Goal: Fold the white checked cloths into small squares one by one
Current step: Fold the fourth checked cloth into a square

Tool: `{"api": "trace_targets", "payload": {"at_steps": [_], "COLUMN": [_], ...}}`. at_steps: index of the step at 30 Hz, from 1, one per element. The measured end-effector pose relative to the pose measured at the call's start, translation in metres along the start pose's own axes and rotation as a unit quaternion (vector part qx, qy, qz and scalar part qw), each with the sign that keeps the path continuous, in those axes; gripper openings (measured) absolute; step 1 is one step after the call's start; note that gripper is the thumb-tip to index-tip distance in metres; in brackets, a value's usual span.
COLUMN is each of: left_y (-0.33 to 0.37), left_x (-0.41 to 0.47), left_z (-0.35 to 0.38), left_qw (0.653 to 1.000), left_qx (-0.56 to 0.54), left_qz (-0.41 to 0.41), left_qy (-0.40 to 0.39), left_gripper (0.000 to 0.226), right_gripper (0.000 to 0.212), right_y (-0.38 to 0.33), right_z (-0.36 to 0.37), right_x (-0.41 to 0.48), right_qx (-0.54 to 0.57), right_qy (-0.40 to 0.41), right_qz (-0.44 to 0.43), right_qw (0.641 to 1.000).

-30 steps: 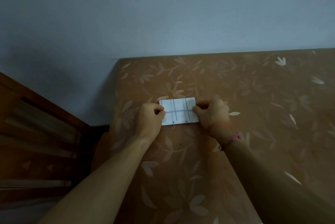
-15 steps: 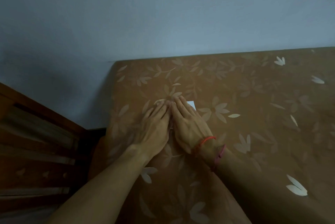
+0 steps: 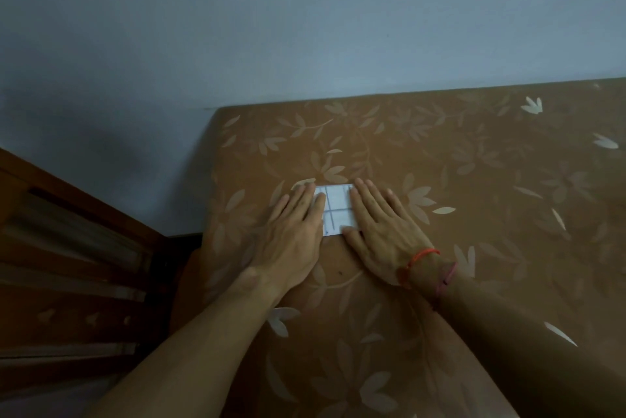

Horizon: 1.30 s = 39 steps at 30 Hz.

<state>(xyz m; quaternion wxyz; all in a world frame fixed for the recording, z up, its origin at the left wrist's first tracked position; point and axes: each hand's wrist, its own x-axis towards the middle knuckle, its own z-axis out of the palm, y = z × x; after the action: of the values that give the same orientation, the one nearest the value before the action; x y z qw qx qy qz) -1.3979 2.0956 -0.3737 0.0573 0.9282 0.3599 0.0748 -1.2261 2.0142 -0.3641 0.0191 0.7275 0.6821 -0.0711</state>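
A pale blue-grey wall [image 3: 305,28] fills the upper half of the view. Below it lies a brown surface [image 3: 491,214] printed with pale leaves and flowers, its far edge against the wall and its rounded corner at the left. Left of that corner stands a dark wooden frame [image 3: 67,265] with slats, dim in shadow.

Two bare forearms reach in from the bottom edge towards the far left part of the surface. The left hand [image 3: 294,231] lies flat, palm down, fingers straight and together, resting on the left end of the cloth [image 3: 337,206]. The right hand [image 3: 379,228] lies flat the same way, fingers straight, on the cloth's right end.

The cloth is a small white folded rectangle with thin dark check lines, flat on the surface between the two hands; only its middle strip shows.

The right wrist wears a red cord [image 3: 423,253] and, just behind it, a pink cord [image 3: 447,277].
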Motion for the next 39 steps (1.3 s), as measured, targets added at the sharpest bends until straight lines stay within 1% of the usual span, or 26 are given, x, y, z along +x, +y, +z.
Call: {"api": "trace_targets", "payload": {"at_steps": [3, 7, 11, 15, 17, 18, 19, 20, 21, 22, 23, 24, 26, 28, 30, 31, 33, 34, 37, 39], "left_y": [0.001, -0.004, 0.000, 0.003, 0.007, 0.008, 0.010, 0.011, 0.012, 0.012, 0.011, 0.010, 0.010, 0.010, 0.009, 0.009, 0.009, 0.009, 0.011, 0.011], "left_x": [-0.007, -0.032, -0.036, -0.036, -0.034, -0.031, -0.027, -0.022, -0.017, -0.012, -0.007, -0.002, 0.007, 0.012, 0.015, 0.016, 0.015, 0.015, 0.011, 0.010], "left_z": [-0.002, -0.002, -0.002, -0.008, -0.014, -0.017, -0.021, -0.025, -0.029, -0.032, -0.037, -0.042, -0.047, -0.050, -0.050, -0.051, -0.054, -0.056, -0.058, -0.057], "left_qw": [1.000, 0.998, 0.999, 0.999, 1.000, 0.998, 0.992, 0.981, 0.968, 0.954, 0.939, 0.921, 0.889, 0.871, 0.834, 0.807, 0.751, 0.737, 0.718, 0.710], "left_qx": [-0.009, 0.035, 0.037, 0.017, -0.018, -0.060, -0.114, -0.172, -0.214, -0.238, -0.254, -0.272, -0.306, -0.322, -0.372, -0.405, -0.466, -0.481, -0.506, -0.515], "left_qz": [0.004, 0.034, 0.016, 0.008, -0.005, -0.018, -0.044, -0.078, -0.113, -0.154, -0.202, -0.255, -0.331, -0.365, -0.403, -0.426, -0.464, -0.471, -0.473, -0.475], "left_qy": [-0.013, -0.026, -0.018, -0.028, -0.015, -0.003, 0.013, 0.036, 0.069, 0.098, 0.111, 0.109, 0.079, 0.057, 0.055, 0.057, 0.064, 0.067, 0.067, 0.063], "left_gripper": [0.063, 0.061, 0.060, 0.063, 0.063, 0.059, 0.053, 0.047, 0.043, 0.036, 0.029, 0.022, 0.011, 0.016, 0.020, 0.018, 0.005, 0.004, 0.005, 0.006], "right_gripper": [0.082, 0.076, 0.081, 0.085, 0.086, 0.083, 0.076, 0.064, 0.045, 0.027, 0.016, 0.013, 0.020, 0.020, 0.018, 0.019, 0.017, 0.015, 0.018, 0.020], "right_y": [-0.003, -0.005, -0.006, -0.012, -0.011, -0.009, -0.006, -0.003, -0.001, 0.001, 0.004, 0.007, 0.013, 0.018, 0.022, 0.024, 0.024, 0.023, 0.020, 0.018], "right_z": [0.000, 0.001, -0.001, -0.001, -0.003, -0.007, -0.010, -0.014, -0.019, -0.023, -0.027, -0.032, -0.041, -0.049, -0.051, -0.051, -0.048, -0.048, -0.050, -0.053], "right_x": [0.000, 0.001, -0.009, -0.046, -0.053, -0.051, -0.045, -0.038, -0.030, -0.021, -0.011, -0.003, 0.011, 0.020, 0.026, 0.028, 0.030, 0.030, 0.029, 0.028], "right_qx": [0.003, 0.012, 0.013, -0.004, 0.015, 0.036, 0.071, 0.115, 0.164, 0.213, 0.256, 0.289, 0.326, 0.394, 0.464, 0.481, 0.508, 0.520, 0.558, 0.564], "right_qy": [-0.004, -0.004, -0.007, -0.008, -0.006, -0.001, 0.025, 0.070, 0.118, 0.149, 0.157, 0.147, 0.114, 0.084, 0.073, 0.067, 0.051, 0.047, 0.047, 0.049], "right_qz": [0.008, 0.016, 0.023, 0.012, 0.008, 0.012, 0.018, 0.030, 0.053, 0.092, 0.142, 0.198, 0.282, 0.323, 0.338, 0.337, 0.328, 0.327, 0.336, 0.338], "right_qw": [1.000, 1.000, 1.000, 1.000, 1.000, 0.999, 0.997, 0.990, 0.978, 0.961, 0.943, 0.925, 0.895, 0.856, 0.816, 0.806, 0.795, 0.787, 0.757, 0.752]}}
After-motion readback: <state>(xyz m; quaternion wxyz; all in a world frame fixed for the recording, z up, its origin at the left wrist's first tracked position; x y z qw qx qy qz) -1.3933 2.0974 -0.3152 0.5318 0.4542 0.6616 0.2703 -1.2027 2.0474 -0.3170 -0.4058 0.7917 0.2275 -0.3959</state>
